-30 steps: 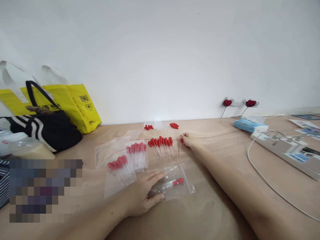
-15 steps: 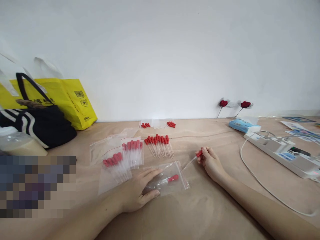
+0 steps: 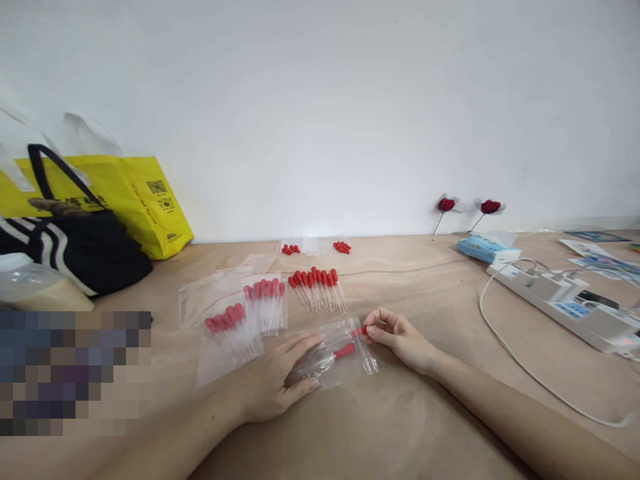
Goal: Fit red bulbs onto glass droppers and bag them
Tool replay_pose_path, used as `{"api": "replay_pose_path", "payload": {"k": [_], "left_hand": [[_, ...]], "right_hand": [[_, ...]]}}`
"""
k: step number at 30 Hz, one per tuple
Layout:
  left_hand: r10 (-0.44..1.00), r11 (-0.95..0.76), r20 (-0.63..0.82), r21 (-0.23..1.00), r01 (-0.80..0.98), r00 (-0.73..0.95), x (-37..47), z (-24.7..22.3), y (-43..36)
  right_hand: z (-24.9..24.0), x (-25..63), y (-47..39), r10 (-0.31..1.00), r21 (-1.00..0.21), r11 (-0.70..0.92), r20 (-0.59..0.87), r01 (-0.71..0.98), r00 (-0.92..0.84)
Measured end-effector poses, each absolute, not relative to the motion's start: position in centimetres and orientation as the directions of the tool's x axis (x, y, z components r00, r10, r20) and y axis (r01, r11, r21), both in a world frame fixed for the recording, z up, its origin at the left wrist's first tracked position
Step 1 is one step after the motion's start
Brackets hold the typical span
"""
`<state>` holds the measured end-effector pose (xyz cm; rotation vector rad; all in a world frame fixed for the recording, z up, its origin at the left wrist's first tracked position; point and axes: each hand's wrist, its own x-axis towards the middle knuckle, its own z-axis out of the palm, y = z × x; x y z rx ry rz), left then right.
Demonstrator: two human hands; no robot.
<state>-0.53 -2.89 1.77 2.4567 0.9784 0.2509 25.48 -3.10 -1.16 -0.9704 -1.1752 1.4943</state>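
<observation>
My left hand (image 3: 280, 380) lies over a clear zip bag (image 3: 327, 380), with thumb and fingers stretched apart and touching the plastic. Inside the bag is a dropper with a red bulb (image 3: 344, 350). At the bag's right-hand mouth, my right hand (image 3: 395, 340) pinches a second dropper by its red bulb (image 3: 360, 331). Its tube points left into the bag. Beyond the hands, several loose droppers (image 3: 317, 287) lie side by side. To their left are two filled zip bags, one holding droppers (image 3: 265, 290) and a nearer one holding more droppers (image 3: 225, 320).
Flat zip bags (image 3: 200, 300) lie at left. By the wall are small red bulbs (image 3: 343, 247) on plastic. A yellow bag (image 3: 150, 213), black bag (image 3: 110, 260) and jar (image 3: 45, 287) stand left. At right are a tissue pack (image 3: 487, 249), power strip (image 3: 595, 337) with cable, and artificial roses (image 3: 490, 207).
My right hand has moved left to the bag's mouth, and the dropper's glass tube has slid into the bag. The bag's mouth has wrinkled. My left hand stays in place.
</observation>
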Motion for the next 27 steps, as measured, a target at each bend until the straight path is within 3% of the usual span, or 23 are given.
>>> {"api": "replay_pose_path", "payload": {"k": [4, 13, 19, 27], "left_hand": [[0.686, -0.625, -0.015, 0.499, 0.6, 0.727, -0.6, 1.7, -2.9], [0.676, -0.63, -0.025, 0.498, 0.595, 0.737, -0.4, 2.0, -2.9], [0.681, -0.622, -0.035, 0.5, 0.603, 0.732, -0.5, 2.0, -2.9], [0.67, -0.635, -0.027, 0.497, 0.592, 0.742, -0.5, 2.1, -2.9]], "right_hand": [[-1.0, 25.4, -2.8, 0.968, -0.979, -0.078, -0.03, -0.188, -0.248], [-1.5, 22.8, -2.4, 0.995, -0.996, -0.088, -0.089, 0.022, -0.044], [-0.8, 24.7, -1.0, 0.961, -0.98, -0.134, -0.165, 0.148, -0.223], [-0.8, 24.9, 7.1, 0.986, -0.965, -0.025, 0.019, 0.261, 0.163]]}}
